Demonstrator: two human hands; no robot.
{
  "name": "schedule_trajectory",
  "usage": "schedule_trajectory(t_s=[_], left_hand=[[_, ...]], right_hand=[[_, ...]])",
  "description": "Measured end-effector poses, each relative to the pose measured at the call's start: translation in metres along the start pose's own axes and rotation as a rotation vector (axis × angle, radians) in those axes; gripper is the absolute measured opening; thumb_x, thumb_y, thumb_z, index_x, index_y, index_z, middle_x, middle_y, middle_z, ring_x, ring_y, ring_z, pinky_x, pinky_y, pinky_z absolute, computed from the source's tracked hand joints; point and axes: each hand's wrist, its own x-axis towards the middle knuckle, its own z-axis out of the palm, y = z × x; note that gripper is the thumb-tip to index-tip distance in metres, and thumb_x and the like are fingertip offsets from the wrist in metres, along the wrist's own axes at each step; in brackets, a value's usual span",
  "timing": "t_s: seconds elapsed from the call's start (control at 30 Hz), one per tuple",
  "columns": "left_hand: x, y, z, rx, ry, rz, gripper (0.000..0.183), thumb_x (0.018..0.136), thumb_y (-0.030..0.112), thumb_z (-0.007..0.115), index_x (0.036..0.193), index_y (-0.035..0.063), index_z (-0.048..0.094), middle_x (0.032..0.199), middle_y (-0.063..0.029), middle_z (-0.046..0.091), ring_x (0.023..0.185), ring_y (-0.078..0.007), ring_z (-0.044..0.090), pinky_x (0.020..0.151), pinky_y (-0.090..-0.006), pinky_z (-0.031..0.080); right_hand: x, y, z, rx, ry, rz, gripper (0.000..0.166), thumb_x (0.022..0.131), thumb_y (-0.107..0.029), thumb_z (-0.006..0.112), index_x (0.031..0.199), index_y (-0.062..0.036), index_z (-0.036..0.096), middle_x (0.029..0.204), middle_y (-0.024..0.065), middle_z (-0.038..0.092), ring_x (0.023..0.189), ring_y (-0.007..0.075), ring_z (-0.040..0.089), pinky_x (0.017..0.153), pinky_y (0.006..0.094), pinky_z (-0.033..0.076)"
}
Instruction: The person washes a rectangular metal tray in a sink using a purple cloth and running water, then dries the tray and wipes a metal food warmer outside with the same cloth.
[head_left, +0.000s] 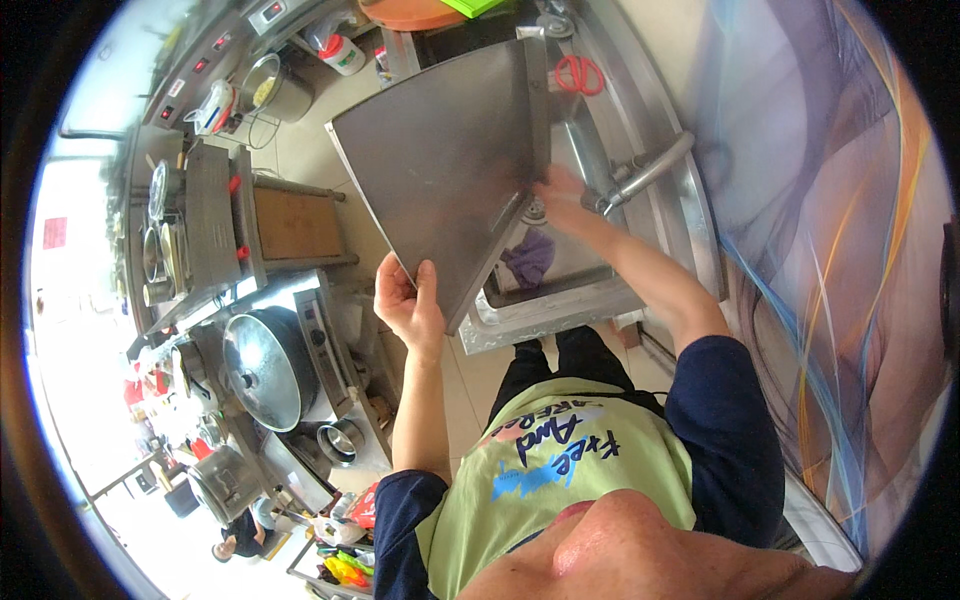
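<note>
A large flat metal panel (442, 165) with folded edges is tilted over the stainless steel sink (562, 307). My left hand (409, 304) grips its near left edge, thumb on the upper face. At the panel's right edge is my right hand (561, 196), blurred, with its fingertips partly hidden; whether it grips the edge is unclear. Beneath it in the basin sits a drain strainer (534, 211), and a crumpled purple cloth (529, 259) lies nearer to me. The faucet (649, 171) reaches over the basin from the right.
Red-handled scissors (579, 75) rest at the sink's far end. An orange round board (409, 13) is beyond the panel. To the left stand a large lidded pan (270, 369), a metal worktable (214, 217) and a deep pot (277, 90). Another person (244, 536) is far off at lower left.
</note>
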Motion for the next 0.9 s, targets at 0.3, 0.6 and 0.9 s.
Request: schedule_trajectory(t_s=[0.3, 0.6, 0.9], left_hand=[[-0.007, -0.015, -0.009, -0.008, -0.015, -0.037, 0.025, 0.083, -0.006, 0.057, 0.108, -0.0020, 0.052, 0.088, -0.0045, 0.063, 0.074, -0.0047, 0.055, 0.064, -0.0158, 0.041], [-0.013, -0.027, -0.028, -0.105, 0.111, -0.152, 0.028, 0.083, -0.005, 0.057, 0.109, 0.0004, 0.049, 0.093, -0.0073, 0.062, 0.084, -0.0115, 0.056, 0.078, -0.0258, 0.044], [-0.029, -0.084, -0.038, -0.175, 0.085, -0.329, 0.027, 0.084, -0.005, 0.054, 0.110, -0.0015, 0.048, 0.091, -0.0101, 0.063, 0.081, -0.0132, 0.059, 0.074, -0.0261, 0.047]], right_hand=[[0.001, 0.009, 0.003, 0.011, -0.019, 0.075, 0.032, 0.080, -0.011, 0.050, 0.110, -0.0077, 0.059, 0.098, 0.0177, 0.047, 0.096, 0.0331, 0.046, 0.082, 0.0398, 0.036], [-0.011, 0.029, -0.008, 0.666, 0.619, 0.200, 0.045, 0.066, 0.003, 0.051, 0.111, -0.0034, 0.055, 0.098, 0.0133, 0.049, 0.091, 0.0284, 0.050, 0.082, 0.0348, 0.042], [-0.039, 0.018, -0.003, 0.814, 0.533, 0.224, 0.037, 0.076, 0.000, 0.056, 0.112, -0.0039, 0.049, 0.105, 0.0114, 0.054, 0.099, 0.0214, 0.053, 0.086, 0.0319, 0.042]])
